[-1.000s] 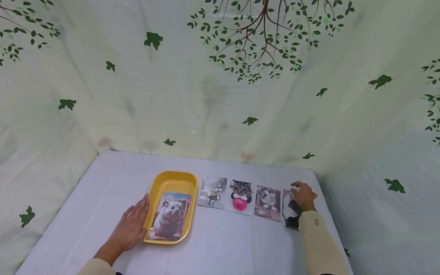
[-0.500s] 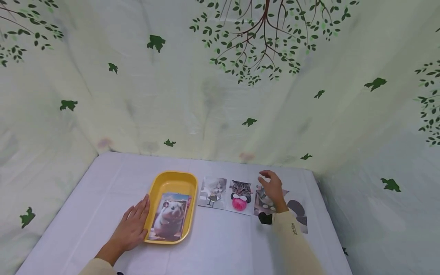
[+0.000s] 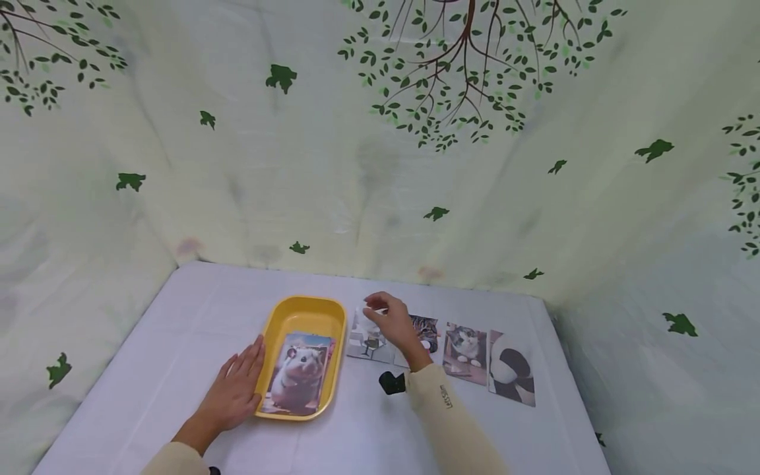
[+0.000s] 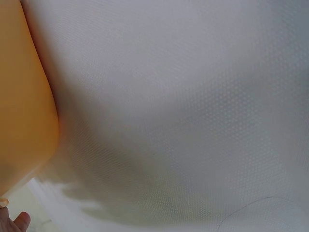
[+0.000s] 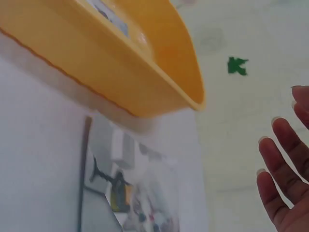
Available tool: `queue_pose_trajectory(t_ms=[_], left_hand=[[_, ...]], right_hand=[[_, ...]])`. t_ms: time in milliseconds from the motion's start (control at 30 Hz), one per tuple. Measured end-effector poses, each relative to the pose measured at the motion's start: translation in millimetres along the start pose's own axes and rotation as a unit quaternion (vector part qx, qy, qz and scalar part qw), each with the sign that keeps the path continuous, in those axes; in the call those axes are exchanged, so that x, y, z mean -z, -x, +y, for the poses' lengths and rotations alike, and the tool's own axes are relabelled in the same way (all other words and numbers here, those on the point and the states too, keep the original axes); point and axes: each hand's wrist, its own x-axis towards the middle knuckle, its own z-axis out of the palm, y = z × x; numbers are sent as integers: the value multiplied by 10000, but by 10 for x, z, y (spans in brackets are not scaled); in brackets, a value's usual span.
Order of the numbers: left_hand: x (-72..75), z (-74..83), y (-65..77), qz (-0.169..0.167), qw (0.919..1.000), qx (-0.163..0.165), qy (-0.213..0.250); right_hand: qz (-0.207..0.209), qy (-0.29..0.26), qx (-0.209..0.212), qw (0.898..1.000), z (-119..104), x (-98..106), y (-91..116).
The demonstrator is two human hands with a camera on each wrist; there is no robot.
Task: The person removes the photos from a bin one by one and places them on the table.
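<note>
Lying below right hand (image 3: pixel 394 323), two cards (image 3: pixel 369 343)

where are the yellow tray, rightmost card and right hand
Yellow tray (image 3: pixel 313 318), head view, bare floor
Rightmost card (image 3: pixel 511 368), head view, middle of its picture
Right hand (image 3: pixel 394 322), head view, back of the hand

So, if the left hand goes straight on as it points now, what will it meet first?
Most likely the tray: the left hand points at a slant toward its left side, where the fingertips seem to touch, though exact contact is hard to judge.
</note>
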Motion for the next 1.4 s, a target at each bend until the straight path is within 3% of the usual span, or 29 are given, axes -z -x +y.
queue_pose_trajectory(t_ms=[100, 300, 400, 700, 933, 1167, 1400], left_hand=[[16, -1, -4, -184, 9998, 89, 6], [41, -10, -14, -516, 9984, 247, 42], [38, -18, -11, -489, 9985, 249, 78], [-16, -53, 20, -62, 10000, 20, 24], [-5, -64, 41, -280, 9995, 111, 98], [-18, -58, 35, -72, 10000, 25, 60], [-24, -25, 14, -85, 9999, -1, 69]], right_hand=[[-313, -1, -3, 9995, -78, -262, -4], [-864, -5, 398, 9955, -186, -664, 16], [-1125, 57, 476, 9925, -219, -821, 8], [-1609, 187, 96, 9867, -220, -1222, -8], [-1577, 951, -324, 9824, -273, -1399, -42], [-1398, 2207, -346, 9647, -239, -1496, -37], [-1443, 2341, -727, 9587, -195, -1524, -26]])
